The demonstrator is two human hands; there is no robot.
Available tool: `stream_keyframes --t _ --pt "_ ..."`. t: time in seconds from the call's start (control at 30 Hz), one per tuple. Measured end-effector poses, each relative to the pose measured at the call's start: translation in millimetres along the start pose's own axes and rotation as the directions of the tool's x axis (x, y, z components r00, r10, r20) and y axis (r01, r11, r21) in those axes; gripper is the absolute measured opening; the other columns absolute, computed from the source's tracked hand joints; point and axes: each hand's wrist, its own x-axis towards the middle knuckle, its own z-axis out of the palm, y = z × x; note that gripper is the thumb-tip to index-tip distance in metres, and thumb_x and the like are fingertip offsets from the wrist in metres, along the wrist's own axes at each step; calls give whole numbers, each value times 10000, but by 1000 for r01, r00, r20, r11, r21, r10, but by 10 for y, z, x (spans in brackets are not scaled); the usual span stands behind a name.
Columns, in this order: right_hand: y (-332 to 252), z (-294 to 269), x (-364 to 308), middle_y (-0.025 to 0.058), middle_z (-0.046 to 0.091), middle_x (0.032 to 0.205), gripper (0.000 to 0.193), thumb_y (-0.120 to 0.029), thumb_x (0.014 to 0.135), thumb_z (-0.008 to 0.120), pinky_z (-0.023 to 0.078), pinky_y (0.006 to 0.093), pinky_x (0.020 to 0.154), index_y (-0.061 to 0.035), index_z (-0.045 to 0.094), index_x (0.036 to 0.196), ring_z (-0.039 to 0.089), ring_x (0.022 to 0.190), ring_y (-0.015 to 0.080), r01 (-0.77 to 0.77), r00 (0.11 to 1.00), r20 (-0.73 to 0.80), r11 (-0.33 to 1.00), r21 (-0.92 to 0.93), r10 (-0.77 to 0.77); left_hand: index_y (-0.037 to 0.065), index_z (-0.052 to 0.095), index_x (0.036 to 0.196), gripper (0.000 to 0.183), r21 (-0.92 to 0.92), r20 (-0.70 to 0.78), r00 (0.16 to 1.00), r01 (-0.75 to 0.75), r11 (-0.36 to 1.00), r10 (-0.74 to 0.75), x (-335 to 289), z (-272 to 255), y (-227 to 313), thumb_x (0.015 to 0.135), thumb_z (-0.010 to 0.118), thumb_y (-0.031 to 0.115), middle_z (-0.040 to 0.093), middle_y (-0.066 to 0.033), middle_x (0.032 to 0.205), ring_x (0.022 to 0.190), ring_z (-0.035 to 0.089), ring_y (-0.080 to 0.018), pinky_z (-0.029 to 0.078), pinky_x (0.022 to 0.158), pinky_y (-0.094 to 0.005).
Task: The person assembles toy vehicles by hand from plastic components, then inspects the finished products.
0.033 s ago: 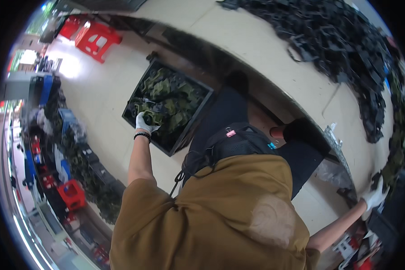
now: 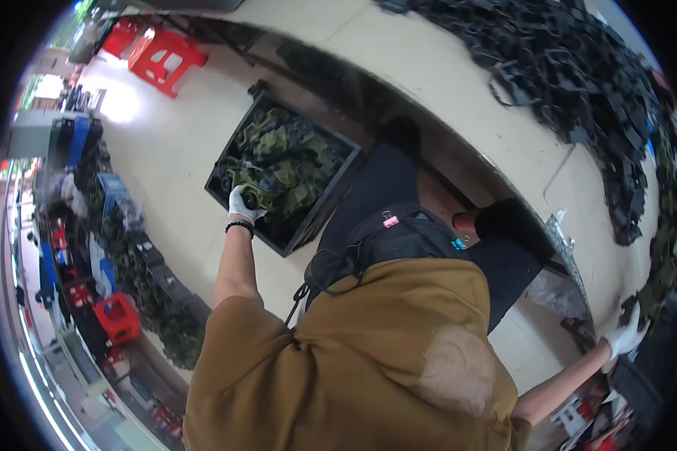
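My left hand [image 2: 246, 204], in a white glove with a dark bracelet at the wrist, reaches into a dark rectangular bin [image 2: 320, 218] on the floor. Its fingers curl round a green camouflage-patterned piece [image 2: 257, 197] at the top of the heap. More such pieces [image 2: 289, 154] fill the bin; their exact kind is hard to make out. Far to the right, my right hand [image 2: 626, 336], also gloved, has its fingers stretched apart beside camouflage pieces [image 2: 658, 282] at the table's end. A dark bin [image 2: 666, 353] stands close to it.
A pale table [image 2: 444, 83] curves along the right, bearing a large pile of black parts [image 2: 572, 83]. Red stools [image 2: 165, 60] stand at the far left, another red stool [image 2: 118, 319] at the near left. A row of camouflage pieces [image 2: 147, 278] lies along the left side.
My right hand has shifted slightly inward, toward my body. The left hand stays on the piece in the bin, and the whole view has shifted a little.
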Motion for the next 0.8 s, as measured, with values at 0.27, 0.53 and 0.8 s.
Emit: stream_keyframes --t 0.27,0.53,0.8 --pt "-411 -215 142 208 689 1128 472 12 789 815 636 428 809 57 643 1226 707 952 288 134 988 30 942 306 -151 32 658 1288 472 534 121 926 -365 763 358 -107 -869 -430 821 699 92 733 -82 1052 899 699 -157 570 797 -312" --pt "-1047 177 -226 199 707 1125 451 52 796 772 611 457 853 49 639 1227 703 979 317 94 982 92 856 508 -162 97 558 1421 687 860 135 645 -454 235 752 -168 -560 -1265 798 766 300 690 -186 1240 1138 663 -354 508 992 -409" --pt "-1302 -216 -269 176 690 1184 471 -45 837 782 584 474 900 48 620 1269 673 1049 305 134 981 51 849 510 -186 37 362 1528 940 695 718 482 -536 -479 501 -482 -279 -1140 764 812 349 512 -210 1444 1309 493 -363 353 1082 -507"
